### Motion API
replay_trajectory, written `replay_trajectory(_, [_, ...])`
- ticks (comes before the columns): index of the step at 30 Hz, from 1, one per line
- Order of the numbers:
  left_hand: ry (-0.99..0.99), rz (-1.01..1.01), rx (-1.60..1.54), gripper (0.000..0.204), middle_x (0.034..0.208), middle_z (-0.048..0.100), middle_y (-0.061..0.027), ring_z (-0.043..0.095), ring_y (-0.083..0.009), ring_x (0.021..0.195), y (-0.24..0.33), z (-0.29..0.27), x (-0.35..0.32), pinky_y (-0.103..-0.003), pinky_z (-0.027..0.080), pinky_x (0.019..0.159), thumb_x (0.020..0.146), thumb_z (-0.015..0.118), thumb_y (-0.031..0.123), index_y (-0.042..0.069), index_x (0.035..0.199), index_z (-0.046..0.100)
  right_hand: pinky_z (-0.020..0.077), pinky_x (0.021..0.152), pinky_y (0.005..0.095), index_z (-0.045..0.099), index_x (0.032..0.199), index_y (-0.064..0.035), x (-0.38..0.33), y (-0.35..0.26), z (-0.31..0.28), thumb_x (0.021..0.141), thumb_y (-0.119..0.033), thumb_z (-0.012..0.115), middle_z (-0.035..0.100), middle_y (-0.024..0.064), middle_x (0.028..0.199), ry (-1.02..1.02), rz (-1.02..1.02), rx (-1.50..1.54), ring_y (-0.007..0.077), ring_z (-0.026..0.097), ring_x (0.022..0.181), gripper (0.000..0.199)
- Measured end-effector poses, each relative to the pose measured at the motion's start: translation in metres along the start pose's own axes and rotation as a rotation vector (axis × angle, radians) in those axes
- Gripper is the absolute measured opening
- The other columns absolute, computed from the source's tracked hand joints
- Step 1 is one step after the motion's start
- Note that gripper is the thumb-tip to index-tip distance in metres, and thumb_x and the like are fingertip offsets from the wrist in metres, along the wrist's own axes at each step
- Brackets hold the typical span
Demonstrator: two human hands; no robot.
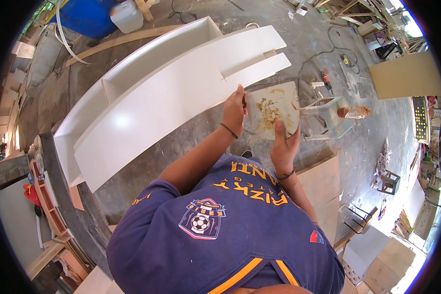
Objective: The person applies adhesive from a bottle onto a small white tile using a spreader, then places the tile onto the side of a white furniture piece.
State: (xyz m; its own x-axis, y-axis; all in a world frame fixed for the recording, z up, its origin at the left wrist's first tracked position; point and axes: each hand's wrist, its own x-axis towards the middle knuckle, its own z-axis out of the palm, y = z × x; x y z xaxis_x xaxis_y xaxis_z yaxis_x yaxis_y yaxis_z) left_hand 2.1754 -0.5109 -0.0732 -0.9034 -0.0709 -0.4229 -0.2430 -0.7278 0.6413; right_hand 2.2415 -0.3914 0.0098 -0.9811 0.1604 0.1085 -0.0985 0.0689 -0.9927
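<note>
My right hand (285,147) grips a whitish square board (286,100) by its near edge, with the thumb on top. Yellow-brown paste (268,115) is smeared over the middle of that board. Against the board's left edge, my left hand (235,111) is closed with its thumb up. It seems to pinch a thin piece, mostly hidden by the fingers. Just beyond my left hand lies a long white cabinet (166,93) with a notched panel end and open compartments along its far side.
A small stool (323,120) at the right bears a brown-stained container (354,112). Behind it, a red power tool (327,81) and cables lie on the concrete floor. A blue barrel (85,18) and a white jerrycan (127,16) stand far left. Plywood (323,188) lies by my right arm.
</note>
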Motion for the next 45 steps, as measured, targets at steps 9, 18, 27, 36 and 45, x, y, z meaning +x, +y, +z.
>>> replay_trajectory(9, [-0.047,0.223,0.138,0.018,0.070,0.052,0.0047,0.042,-0.0034,0.062,0.013,-0.011,0.008,-0.018,0.036,0.056,0.093,0.051,0.021,0.008,0.080,0.054,0.0420,0.087,0.0259,0.041,0.125,0.0033,0.000,-0.003,0.018,0.092,-0.011,0.053,0.056,0.0100,0.114,-0.038,0.060,0.111,0.0134,0.051,0.102,0.038])
replay_trajectory(18, [0.106,-0.110,-0.112,0.025,0.069,0.052,0.0034,0.040,-0.0052,0.053,0.023,-0.033,0.015,-0.020,0.035,0.053,0.095,0.047,0.028,0.008,0.082,0.055,0.0415,0.087,0.0266,0.044,0.122,0.0035,-0.002,-0.008,0.020,0.092,-0.013,0.053,0.058,0.0108,0.111,-0.067,0.007,-0.072,0.0140,0.052,0.101,0.035])
replay_trajectory(27, [-0.055,0.164,0.257,0.020,0.070,0.061,0.0009,0.046,-0.0021,0.056,0.037,-0.009,0.001,-0.018,0.037,0.052,0.087,0.058,0.019,0.001,0.090,0.066,0.0460,0.081,0.0296,0.045,0.122,0.0044,0.003,-0.010,0.016,0.092,-0.011,0.051,0.063,0.0169,0.104,-0.076,-0.154,-0.273,0.0180,0.059,0.096,0.035])
replay_trajectory(36, [-0.249,0.349,0.616,0.020,0.069,0.063,-0.0013,0.049,-0.0036,0.061,0.065,-0.023,0.008,-0.019,0.039,0.056,0.082,0.053,0.013,-0.002,0.080,0.066,0.0466,0.082,0.0298,0.045,0.124,0.0050,0.001,-0.013,0.007,0.090,-0.006,0.052,0.062,0.0196,0.105,-0.212,-0.174,-0.281,0.0188,0.060,0.098,0.036])
replay_trajectory(45, [-0.128,0.429,0.879,0.020,0.049,0.049,-0.0004,0.043,-0.0035,0.049,0.066,-0.024,-0.001,-0.023,0.036,0.044,0.076,0.059,0.016,-0.004,0.071,0.063,0.0473,0.081,0.0303,0.046,0.124,0.0035,-0.003,-0.017,0.004,0.089,-0.005,0.053,0.062,0.0208,0.106,-0.238,-0.129,-0.344,0.0216,0.061,0.099,0.037])
